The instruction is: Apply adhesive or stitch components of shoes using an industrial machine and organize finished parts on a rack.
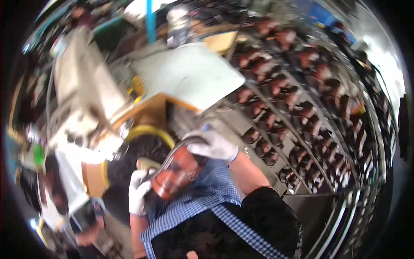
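Note:
A glossy reddish-brown shoe [176, 172] with a dark edge is held between my two hands, in front of the blue-checked apron. My left hand [139, 192], in a white glove, is closed round its lower left end. Around the upper right end, which looks darker, the gloved fingers of my right hand [212, 145] are closed too. The shoe is tilted, and motion blur hides its finer detail. A pale patch shows beside the left hand; I cannot tell whether it belongs to the shoe.
A beige machine [82, 73] stands at left, beside a pale tabletop [189, 71] ahead. Below the table is a dark round container with a yellow rim [170, 137]. Shelves of brown shoes [302, 112] fill the right side. Another person's arm [88, 235] shows at lower left.

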Tool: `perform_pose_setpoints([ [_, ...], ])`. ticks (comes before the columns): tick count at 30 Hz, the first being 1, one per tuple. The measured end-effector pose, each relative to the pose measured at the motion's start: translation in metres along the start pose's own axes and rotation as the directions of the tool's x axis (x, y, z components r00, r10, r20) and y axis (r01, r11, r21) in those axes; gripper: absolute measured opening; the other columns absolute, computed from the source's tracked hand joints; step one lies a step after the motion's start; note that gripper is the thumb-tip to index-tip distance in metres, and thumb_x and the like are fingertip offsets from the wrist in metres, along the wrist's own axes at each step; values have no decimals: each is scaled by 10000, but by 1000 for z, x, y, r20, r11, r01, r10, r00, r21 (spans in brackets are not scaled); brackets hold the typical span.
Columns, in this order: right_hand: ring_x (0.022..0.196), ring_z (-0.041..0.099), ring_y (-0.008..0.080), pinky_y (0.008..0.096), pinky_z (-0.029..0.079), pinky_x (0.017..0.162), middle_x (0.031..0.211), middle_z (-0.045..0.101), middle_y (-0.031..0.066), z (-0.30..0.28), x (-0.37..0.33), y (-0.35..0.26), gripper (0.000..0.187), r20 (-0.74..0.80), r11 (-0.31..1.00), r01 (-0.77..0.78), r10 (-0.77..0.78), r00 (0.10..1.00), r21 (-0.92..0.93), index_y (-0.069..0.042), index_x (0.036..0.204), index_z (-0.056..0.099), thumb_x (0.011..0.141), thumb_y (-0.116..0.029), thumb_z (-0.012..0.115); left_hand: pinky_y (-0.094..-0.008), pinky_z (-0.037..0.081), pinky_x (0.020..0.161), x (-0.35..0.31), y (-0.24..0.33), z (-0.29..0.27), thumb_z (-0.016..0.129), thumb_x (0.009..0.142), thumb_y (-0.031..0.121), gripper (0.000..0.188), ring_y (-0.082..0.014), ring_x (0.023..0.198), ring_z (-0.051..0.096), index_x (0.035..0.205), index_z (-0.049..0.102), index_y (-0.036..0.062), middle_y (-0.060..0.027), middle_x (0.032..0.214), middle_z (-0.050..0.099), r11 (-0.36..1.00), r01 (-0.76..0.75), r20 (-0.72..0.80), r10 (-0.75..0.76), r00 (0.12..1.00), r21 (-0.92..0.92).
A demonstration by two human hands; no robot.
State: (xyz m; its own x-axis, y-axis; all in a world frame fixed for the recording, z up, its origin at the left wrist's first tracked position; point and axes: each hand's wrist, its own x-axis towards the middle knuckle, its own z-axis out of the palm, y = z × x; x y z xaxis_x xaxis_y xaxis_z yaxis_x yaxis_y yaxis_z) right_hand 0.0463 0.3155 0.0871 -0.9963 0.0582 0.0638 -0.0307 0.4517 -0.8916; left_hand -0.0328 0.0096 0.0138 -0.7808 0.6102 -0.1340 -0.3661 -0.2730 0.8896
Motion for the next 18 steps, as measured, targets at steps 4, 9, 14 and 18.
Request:
perform_pose_setpoints([
  [4,970,640,217,328,500,856,1027,678,139,-47,-41,6,414,-291,994,-105,112,950,39,-10,1173,616,912,-330,639,-318,454,915,47,-22,-14,721,833,258,539,-180,1067,552,1278,517,31,-94,1257,562,991,-8,160,-13,987,131],
  [9,686,510,72,229,430,616,777,568,-16,-144,-88,-48,249,-925,968,162,125,358,194,-71,929,589,959,-317,570,-392,462,965,84,-13,-9,686,813,229,343,-303,1121,562,1148,688,153,-153,1146,640,-21,-395,388,-148,910,918],
  [14,699,660,195,286,514,494,937,676,100,-268,-38,-98,320,-948,808,580,-96,302,103,-19,1147,574,983,-285,501,-363,491,917,62,-13,-19,656,824,187,266,-292,1004,640,1070,714,104,-112,995,700,461,-312,418,-148,896,831],
  [18,700,656,267,346,581,579,949,637,165,-357,-4,-110,292,-981,696,694,85,175,184,25,1071,573,872,-177,646,-368,480,935,54,3,-4,667,801,147,253,-290,1027,628,1038,703,64,-122,1027,690,452,-385,457,-57,888,805],
])
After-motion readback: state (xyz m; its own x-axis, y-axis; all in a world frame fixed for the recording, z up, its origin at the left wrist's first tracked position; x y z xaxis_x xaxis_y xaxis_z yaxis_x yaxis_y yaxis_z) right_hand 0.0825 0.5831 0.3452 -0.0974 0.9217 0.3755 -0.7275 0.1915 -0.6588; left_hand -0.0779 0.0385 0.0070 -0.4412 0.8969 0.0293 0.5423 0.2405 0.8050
